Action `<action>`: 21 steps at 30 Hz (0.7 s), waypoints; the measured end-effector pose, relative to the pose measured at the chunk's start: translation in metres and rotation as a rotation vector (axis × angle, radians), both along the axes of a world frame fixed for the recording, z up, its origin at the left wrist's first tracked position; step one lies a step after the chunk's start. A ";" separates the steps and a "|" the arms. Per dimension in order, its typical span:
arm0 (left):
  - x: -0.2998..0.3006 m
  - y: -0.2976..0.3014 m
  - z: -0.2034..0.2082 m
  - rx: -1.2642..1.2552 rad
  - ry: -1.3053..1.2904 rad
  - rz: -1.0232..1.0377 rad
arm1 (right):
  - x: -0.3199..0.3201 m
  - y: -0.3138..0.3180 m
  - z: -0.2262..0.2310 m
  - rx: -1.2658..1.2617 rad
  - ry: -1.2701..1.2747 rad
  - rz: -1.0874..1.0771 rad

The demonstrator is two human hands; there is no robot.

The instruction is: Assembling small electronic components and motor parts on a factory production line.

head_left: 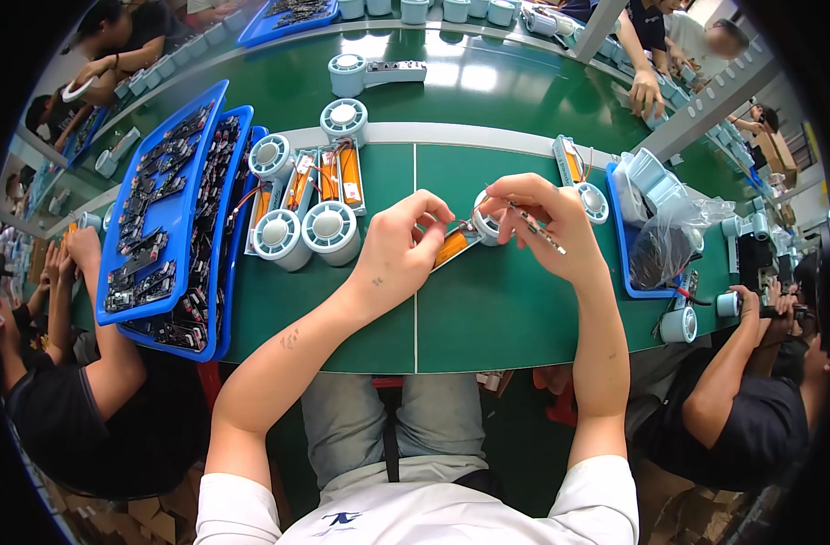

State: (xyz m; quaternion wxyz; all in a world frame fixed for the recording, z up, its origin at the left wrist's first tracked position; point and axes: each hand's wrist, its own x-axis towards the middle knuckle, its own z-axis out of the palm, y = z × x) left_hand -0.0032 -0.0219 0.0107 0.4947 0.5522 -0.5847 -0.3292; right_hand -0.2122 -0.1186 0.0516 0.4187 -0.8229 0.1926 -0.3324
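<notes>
On the green table in front of me lies an opened handheld fan, its orange battery point(449, 247) showing in the light blue handle and its round head point(488, 227) partly behind my right fingers. My left hand point(401, 245) is closed in a pinch over the handle's left side, at thin wires point(463, 223) that run toward the fan head. Above the head, my right hand point(551, 222) is closed around a slim pale tool with dark marks point(538, 232); its exact kind does not show. Its tip is hidden among the fingers.
Stacked blue trays point(165, 218) of small circuit boards stand at the left, beside several opened fans point(331, 232). Another opened fan point(594, 202) lies right. Beyond it, a blue tray point(628, 250) holds plastic bags and casings. Co-workers sit on both sides; a metal post point(706, 104) rises far right.
</notes>
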 end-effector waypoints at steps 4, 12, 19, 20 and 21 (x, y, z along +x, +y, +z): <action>-0.007 -0.004 -0.001 -0.172 0.011 -0.017 | -0.004 -0.005 0.002 0.125 0.049 0.039; -0.001 -0.009 -0.002 -0.106 -0.133 -0.068 | -0.003 -0.007 0.001 0.248 -0.036 0.176; 0.003 -0.007 -0.004 0.147 0.186 -0.062 | 0.010 0.005 0.002 -0.286 0.128 -0.123; 0.003 -0.007 -0.005 0.166 0.219 -0.075 | 0.011 0.005 0.000 -0.285 0.127 -0.123; 0.003 -0.007 -0.005 0.167 0.220 -0.078 | 0.011 0.004 -0.003 -0.355 0.121 -0.133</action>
